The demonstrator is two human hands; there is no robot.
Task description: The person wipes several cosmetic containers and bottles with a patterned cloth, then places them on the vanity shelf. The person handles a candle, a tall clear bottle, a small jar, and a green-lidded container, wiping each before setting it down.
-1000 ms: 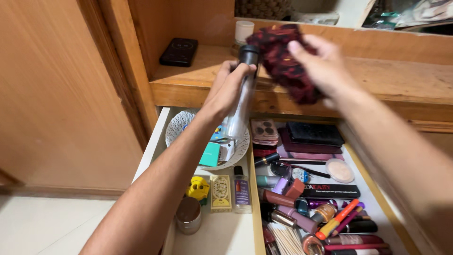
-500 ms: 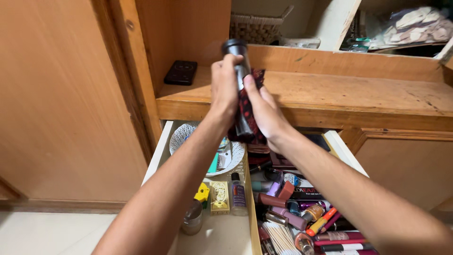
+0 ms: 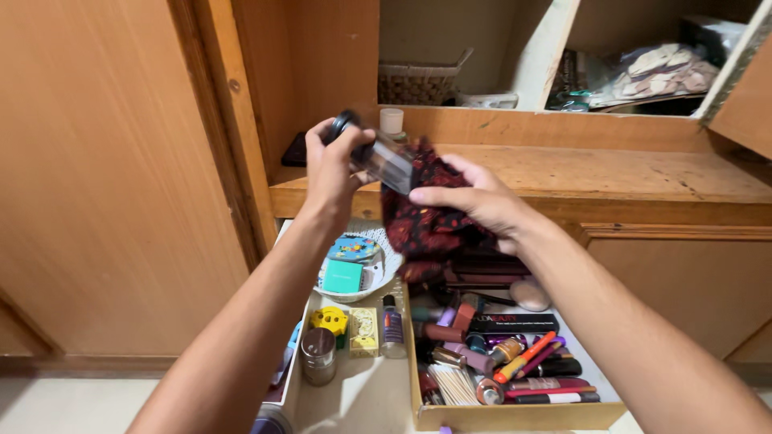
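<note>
The left hand is gripping the black-capped end of a clear bottle, tilting it sideways, while the right hand is clutching a dark red patterned cloth against it, both above the open drawer crowded with cosmetics, below the wooden shelf's front edge

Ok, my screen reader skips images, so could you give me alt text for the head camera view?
Above an open wooden drawer crowded with cosmetics, the left hand grips a clear, black-capped cylindrical bottle near its cap, tilted, while the right hand presses a dark red patterned cloth against it.
</note>
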